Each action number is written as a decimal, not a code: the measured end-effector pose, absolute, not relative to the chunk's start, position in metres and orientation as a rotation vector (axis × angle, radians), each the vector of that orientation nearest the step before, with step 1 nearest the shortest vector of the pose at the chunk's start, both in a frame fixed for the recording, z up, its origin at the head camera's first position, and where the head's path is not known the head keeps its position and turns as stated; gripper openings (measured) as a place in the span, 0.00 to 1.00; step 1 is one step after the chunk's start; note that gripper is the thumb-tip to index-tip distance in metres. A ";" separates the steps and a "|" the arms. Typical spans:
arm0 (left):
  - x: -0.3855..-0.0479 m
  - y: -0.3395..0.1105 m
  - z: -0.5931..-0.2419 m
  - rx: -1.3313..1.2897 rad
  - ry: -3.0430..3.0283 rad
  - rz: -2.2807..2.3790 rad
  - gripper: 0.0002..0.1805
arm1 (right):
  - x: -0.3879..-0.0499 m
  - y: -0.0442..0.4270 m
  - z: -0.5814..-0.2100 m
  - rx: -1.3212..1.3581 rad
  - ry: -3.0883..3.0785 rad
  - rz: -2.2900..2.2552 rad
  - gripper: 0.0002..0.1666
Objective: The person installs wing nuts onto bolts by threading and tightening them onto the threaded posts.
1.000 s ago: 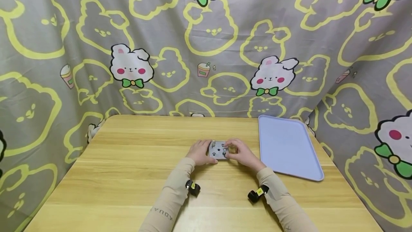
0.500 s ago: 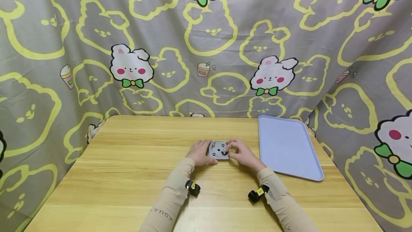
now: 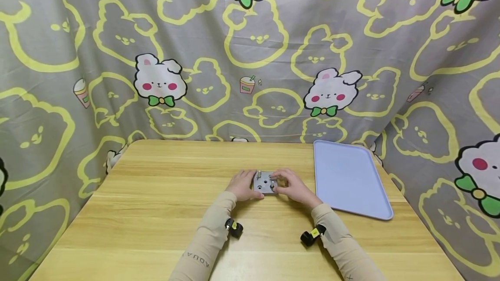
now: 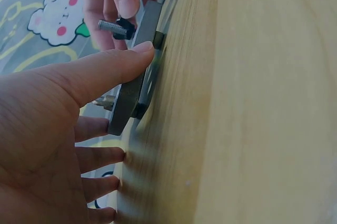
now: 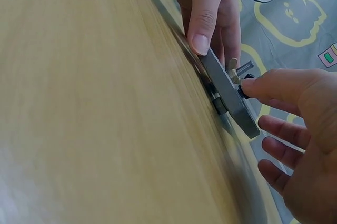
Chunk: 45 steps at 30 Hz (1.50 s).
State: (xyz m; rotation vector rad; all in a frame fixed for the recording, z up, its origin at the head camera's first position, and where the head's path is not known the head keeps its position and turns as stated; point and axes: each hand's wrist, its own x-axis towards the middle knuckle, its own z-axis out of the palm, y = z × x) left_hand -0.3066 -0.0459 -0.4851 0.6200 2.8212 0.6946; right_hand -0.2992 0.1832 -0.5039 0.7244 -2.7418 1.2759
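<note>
A small grey metal plate [image 3: 265, 189] with several holes lies between the hands at the table's middle. My left hand [image 3: 241, 185] grips its left side, the thumb on the near edge. On the plate's right part a threaded bolt [image 4: 108, 26] sticks up, with a black nut [image 4: 124, 28] around it. My right hand [image 3: 294, 187] pinches that nut between thumb and forefinger, the other fingers spread in the right wrist view. A brass-coloured wing nut [image 5: 232, 70] sits on another bolt, at the far left corner. Dark stubs [image 5: 218, 104] project below the plate.
A pale blue-lilac tray [image 3: 351, 181] lies at the right of the wooden table [image 3: 164, 211]. Behind and beside the table hangs a patterned grey curtain [image 3: 203, 47]. A small black camera sits on each wrist.
The right thumb and fingers shift slightly around the black nut, drawing back and then forward again. My left hand and the plate stay in place.
</note>
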 end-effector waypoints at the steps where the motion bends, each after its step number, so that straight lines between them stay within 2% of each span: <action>1: -0.307 -0.046 -0.485 0.619 2.821 0.694 0.52 | -0.299 0.183 -0.504 0.728 -2.747 1.261 0.24; 4: -0.307 -0.046 -0.486 0.616 2.816 0.699 0.52 | -0.298 0.183 -0.503 0.737 -2.757 1.231 0.22; 13: -0.311 -0.045 -0.491 0.622 2.842 0.687 0.53 | -0.299 0.182 -0.502 0.665 -2.747 1.249 0.09; 22: -0.310 -0.045 -0.488 0.630 2.842 0.703 0.52 | -0.299 0.182 -0.503 0.675 -2.723 1.266 0.06; 30: -0.309 -0.045 -0.488 0.642 2.845 0.689 0.52 | -0.298 0.182 -0.502 0.673 -2.770 1.232 0.19; 41: -0.309 -0.045 -0.491 0.638 2.842 0.693 0.53 | -0.299 0.182 -0.505 0.657 -2.737 1.253 0.05; 45: -0.310 -0.045 -0.491 0.636 2.848 0.688 0.53 | -0.298 0.181 -0.504 0.659 -2.723 1.263 0.06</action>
